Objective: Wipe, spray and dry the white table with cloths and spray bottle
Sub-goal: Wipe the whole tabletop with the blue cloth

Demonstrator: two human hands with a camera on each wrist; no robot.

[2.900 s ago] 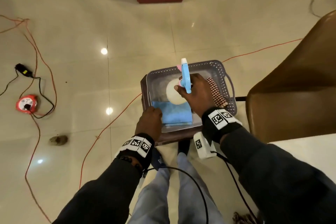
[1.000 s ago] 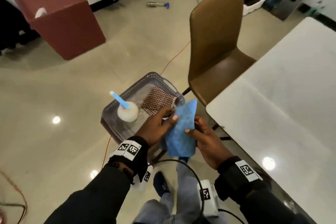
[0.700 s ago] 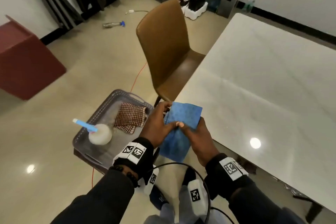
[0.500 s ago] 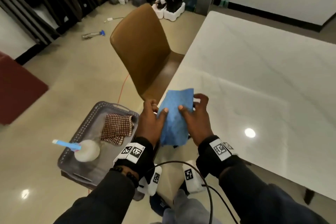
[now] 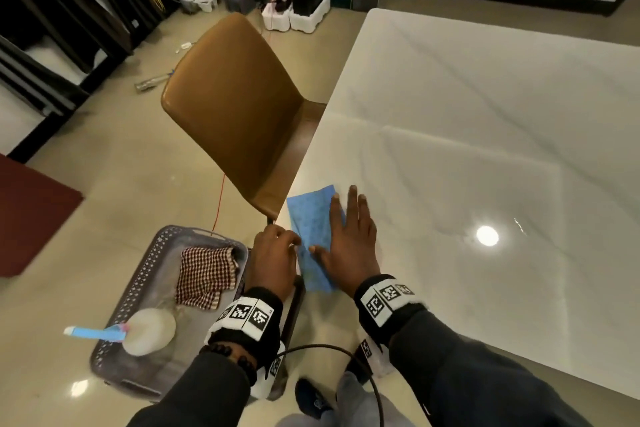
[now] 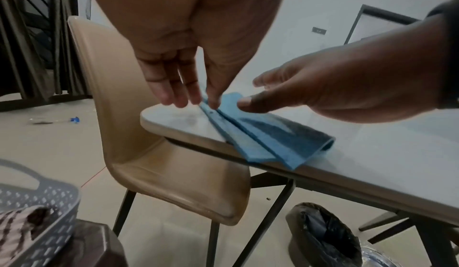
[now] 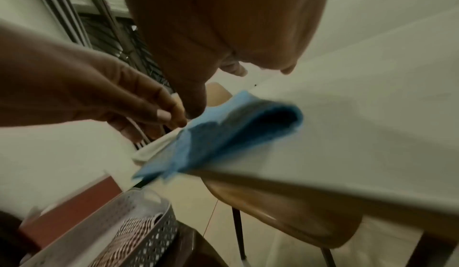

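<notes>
Right hand flat on blue cloth — left hand seemingly pinching.

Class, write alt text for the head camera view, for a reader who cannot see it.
A right hand lies flat on a folded blue cloth at the corner of a white table, while the left hand pinches the cloth's edge. Beside the table stand a brown chair and a grey basket.

Dark sleeves; black wristbands with white square-code tags; beaded bracelet.
</notes>
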